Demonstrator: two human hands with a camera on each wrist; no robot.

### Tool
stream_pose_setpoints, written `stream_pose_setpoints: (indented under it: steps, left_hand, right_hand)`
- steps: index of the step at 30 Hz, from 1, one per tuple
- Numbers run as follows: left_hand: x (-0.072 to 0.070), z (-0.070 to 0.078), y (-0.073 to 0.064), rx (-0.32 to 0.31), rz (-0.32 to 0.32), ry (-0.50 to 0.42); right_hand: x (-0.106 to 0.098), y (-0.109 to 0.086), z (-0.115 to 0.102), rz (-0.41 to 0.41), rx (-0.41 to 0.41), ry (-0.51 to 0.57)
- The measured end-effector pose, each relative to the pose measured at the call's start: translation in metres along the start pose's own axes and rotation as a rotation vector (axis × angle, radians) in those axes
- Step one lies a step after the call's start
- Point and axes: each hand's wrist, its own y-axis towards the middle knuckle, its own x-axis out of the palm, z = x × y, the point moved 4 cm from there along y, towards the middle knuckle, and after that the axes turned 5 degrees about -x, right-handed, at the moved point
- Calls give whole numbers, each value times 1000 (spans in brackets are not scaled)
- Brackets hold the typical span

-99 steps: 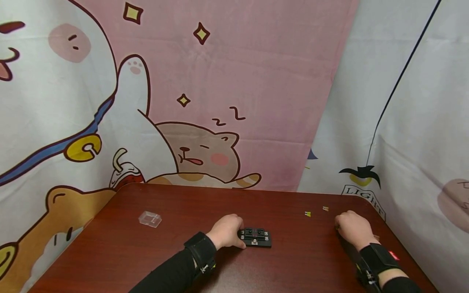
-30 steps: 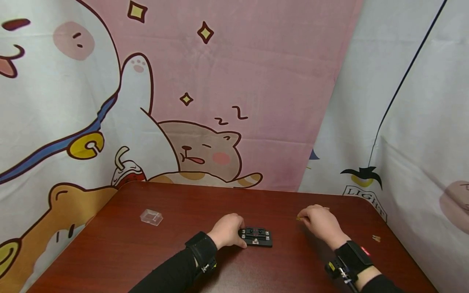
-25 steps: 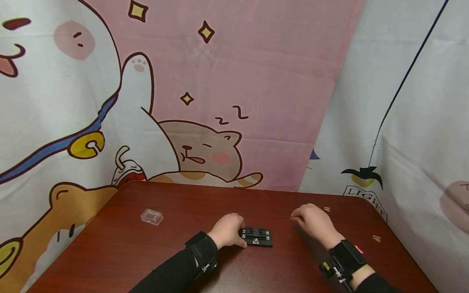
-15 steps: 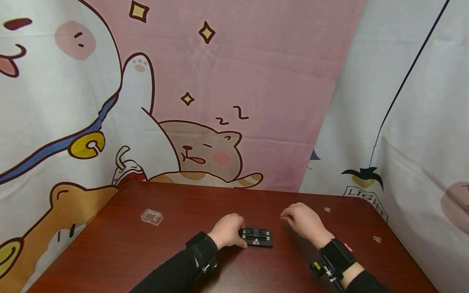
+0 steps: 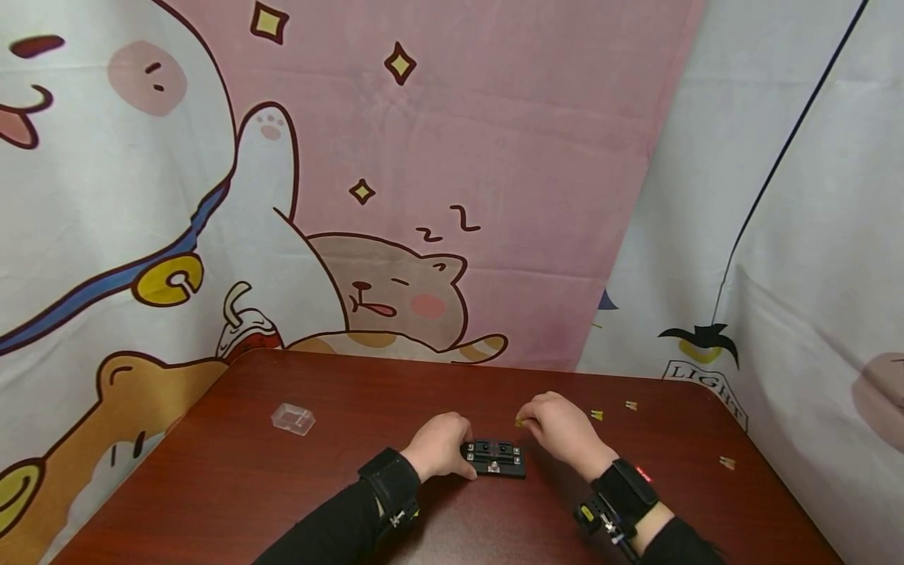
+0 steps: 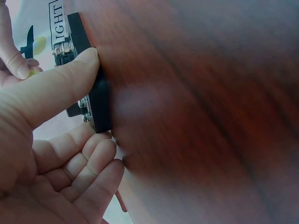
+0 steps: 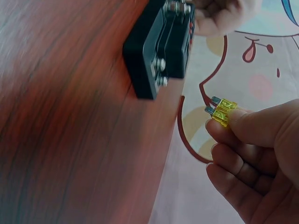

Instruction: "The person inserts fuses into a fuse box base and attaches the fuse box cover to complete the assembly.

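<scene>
A black fuse block (image 5: 494, 458) with metal terminal screws lies on the table, gripped at its left end by my left hand (image 5: 438, 446). In the left wrist view, the thumb (image 6: 70, 86) presses along the side of the block. Just right of and slightly beyond the block, my right hand (image 5: 561, 430) pinches a yellow blade fuse (image 7: 221, 111) between thumb and index finger. Its two metal prongs point away from the fingertips, towards the block in the right wrist view, with a gap between them. The block's far end is partly cut off there.
Another yellow blade fuse (image 5: 596, 415) lies behind the right hand. Two tan blade fuses lie farther right, one tan fuse (image 5: 632, 406) near the back and one tan fuse (image 5: 727, 463) by the right edge. A clear plastic box (image 5: 293, 419) stands at the left on the brown table (image 5: 212, 486).
My right hand has come from the table's right side, taken up a yellow blade fuse and carried it left, close to the fuse block. My left hand and the block have stayed put.
</scene>
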Motion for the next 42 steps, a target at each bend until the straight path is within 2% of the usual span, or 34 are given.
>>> stream_pose_setpoints:
  steps: [15,20,42]
  left_hand:
    - [-1,0,0,1,-4,-15]
    - [-2,0,-1,0,-2,-19]
    - [-2,-1,-1,3,-1,-33]
  right_hand:
    - [13,13,-27,-21,-69,29]
    - [14,15,-31,-33,-59,39]
    - [19,21,-47,-52,-105,8]
